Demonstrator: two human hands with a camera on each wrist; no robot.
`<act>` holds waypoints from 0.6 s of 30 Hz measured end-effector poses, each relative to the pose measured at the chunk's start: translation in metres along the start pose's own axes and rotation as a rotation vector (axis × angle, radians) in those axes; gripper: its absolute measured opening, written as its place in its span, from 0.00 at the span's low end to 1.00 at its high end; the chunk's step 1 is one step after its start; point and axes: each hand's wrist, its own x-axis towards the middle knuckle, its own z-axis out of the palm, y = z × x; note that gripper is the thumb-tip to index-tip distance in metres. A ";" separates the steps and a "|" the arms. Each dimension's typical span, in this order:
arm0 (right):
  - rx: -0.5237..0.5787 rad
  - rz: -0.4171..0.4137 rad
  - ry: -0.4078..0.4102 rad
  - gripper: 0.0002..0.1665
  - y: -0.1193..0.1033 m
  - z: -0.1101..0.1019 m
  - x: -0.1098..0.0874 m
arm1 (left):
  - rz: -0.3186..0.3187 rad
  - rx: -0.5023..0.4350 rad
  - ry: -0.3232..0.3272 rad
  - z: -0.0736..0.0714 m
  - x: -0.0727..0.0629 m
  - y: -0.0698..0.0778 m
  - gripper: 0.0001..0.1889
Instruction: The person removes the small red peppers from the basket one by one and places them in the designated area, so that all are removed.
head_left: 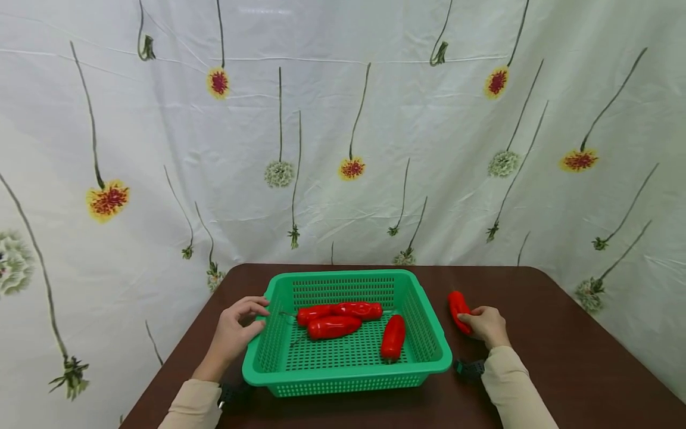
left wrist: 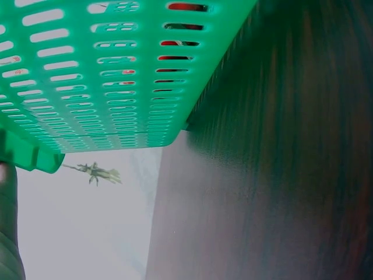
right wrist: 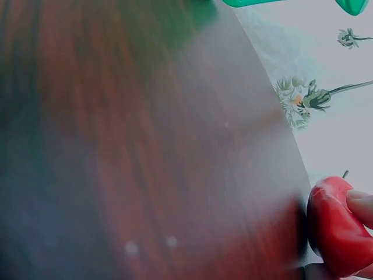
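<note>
A green plastic basket point(head_left: 343, 374) with slotted sides stands on the dark wooden table. Several long red peppers lie inside it: a group left of centre, including a front pepper point(head_left: 334, 327), and a separate pepper point(head_left: 393, 337) toward the right side. My left hand point(head_left: 236, 328) is at the basket's left rim, thumb and fingers apart; whether it touches the rim is hard to tell. To the right of the basket, my right hand point(head_left: 486, 325) pinches another red pepper point(head_left: 457, 302) between thumb and fingers. In the right wrist view this pepper point(right wrist: 335, 224) shows a short stem.
The brown tabletop point(head_left: 557, 357) extends on both sides of the basket. Behind it hangs a pale cloth point(head_left: 321, 202) printed with flowers. Dark wrist straps point(head_left: 469, 368) show beneath the sleeves.
</note>
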 end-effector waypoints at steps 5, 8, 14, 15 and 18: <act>-0.003 -0.005 -0.004 0.29 -0.001 0.000 -0.001 | -0.007 0.004 -0.002 0.000 0.001 0.000 0.14; -0.012 -0.010 0.001 0.30 -0.002 0.000 -0.001 | -0.014 0.003 -0.004 0.000 0.001 0.000 0.14; -0.020 -0.010 -0.006 0.32 -0.002 -0.002 0.000 | -0.015 0.002 -0.004 0.000 0.001 0.001 0.13; -0.006 -0.005 -0.012 0.32 -0.002 -0.003 0.000 | -0.016 0.002 -0.004 0.000 0.001 0.001 0.13; 0.048 0.008 -0.030 0.32 -0.001 -0.005 -0.001 | -0.019 0.006 -0.003 0.000 0.000 0.002 0.13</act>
